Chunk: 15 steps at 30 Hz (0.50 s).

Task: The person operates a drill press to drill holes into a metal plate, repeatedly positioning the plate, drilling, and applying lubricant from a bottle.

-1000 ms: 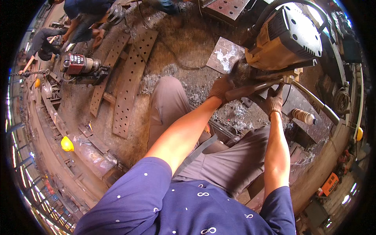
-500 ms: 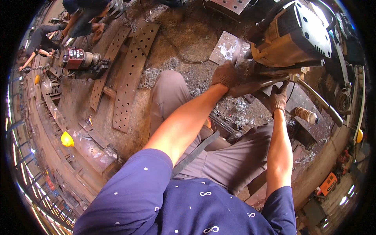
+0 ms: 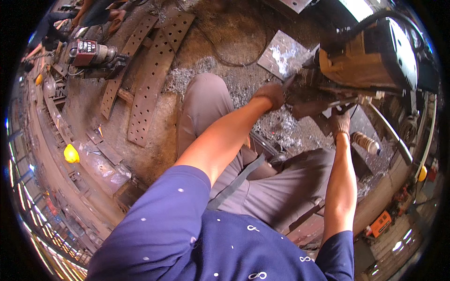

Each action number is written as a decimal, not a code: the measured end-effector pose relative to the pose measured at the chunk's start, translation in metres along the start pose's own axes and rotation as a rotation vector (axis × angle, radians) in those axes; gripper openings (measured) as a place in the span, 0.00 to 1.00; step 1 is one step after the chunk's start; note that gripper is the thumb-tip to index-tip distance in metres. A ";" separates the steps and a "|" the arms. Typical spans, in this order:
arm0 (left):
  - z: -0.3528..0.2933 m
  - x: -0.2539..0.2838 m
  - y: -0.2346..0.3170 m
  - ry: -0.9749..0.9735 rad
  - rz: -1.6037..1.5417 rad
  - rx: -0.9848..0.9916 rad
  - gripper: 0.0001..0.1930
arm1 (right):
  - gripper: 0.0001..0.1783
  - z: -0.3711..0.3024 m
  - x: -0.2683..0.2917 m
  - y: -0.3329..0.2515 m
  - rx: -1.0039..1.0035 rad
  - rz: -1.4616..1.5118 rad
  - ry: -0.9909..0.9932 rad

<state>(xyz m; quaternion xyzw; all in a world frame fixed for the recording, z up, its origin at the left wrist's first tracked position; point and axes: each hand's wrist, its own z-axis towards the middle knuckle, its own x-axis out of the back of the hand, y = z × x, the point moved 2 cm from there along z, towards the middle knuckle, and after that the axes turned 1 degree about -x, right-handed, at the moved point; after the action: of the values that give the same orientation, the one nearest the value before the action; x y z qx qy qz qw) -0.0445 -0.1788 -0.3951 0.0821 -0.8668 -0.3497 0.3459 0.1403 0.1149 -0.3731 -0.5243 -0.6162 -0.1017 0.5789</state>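
At the right stands a yellow and black drilling machine [image 3: 358, 58], tilted in my view. My left hand [image 3: 272, 95], in a brown glove, is closed on a thin grey strip [image 3: 288, 83] that points toward the machine's lower end; its kind is too blurred to tell. My right hand [image 3: 341, 122], gloved too, has its fingers curled at the inner end of a feed handle [image 3: 344, 102] on the machine. Another handle arm [image 3: 391, 134] with a pale grip slants away beyond it. Beside the left hand lies a square metal plate [image 3: 285, 52] with a whitish wet patch.
Metal shavings [image 3: 281, 129] litter the ground before my knees. A bottle [image 3: 366, 142] lies right of my right hand. Long perforated steel plates [image 3: 154, 89] and a red machine [image 3: 91, 52] are at the left. A yellow helmet [image 3: 71, 153] lies lower left. Other people work at the far left.
My view has shifted, so the machine sits farther right and lower. My left hand has drawn back from the machine's lower end. The right hand stays at the handle.
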 end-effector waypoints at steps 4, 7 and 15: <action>-0.028 0.016 0.021 0.152 -0.164 0.171 0.21 | 0.33 0.000 0.008 0.005 -0.089 0.067 -0.041; -0.027 0.035 0.039 0.405 -0.366 0.265 0.19 | 0.33 0.001 0.009 0.006 -0.065 0.021 -0.043; -0.004 0.009 -0.006 0.450 -0.391 0.365 0.16 | 0.31 -0.004 0.013 -0.003 -0.138 -0.038 -0.037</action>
<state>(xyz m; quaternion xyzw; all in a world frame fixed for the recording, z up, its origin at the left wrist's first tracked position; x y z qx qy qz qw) -0.0489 -0.1890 -0.3919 0.3821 -0.7849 -0.2216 0.4346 0.1431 0.1180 -0.3601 -0.5529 -0.6283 -0.1451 0.5277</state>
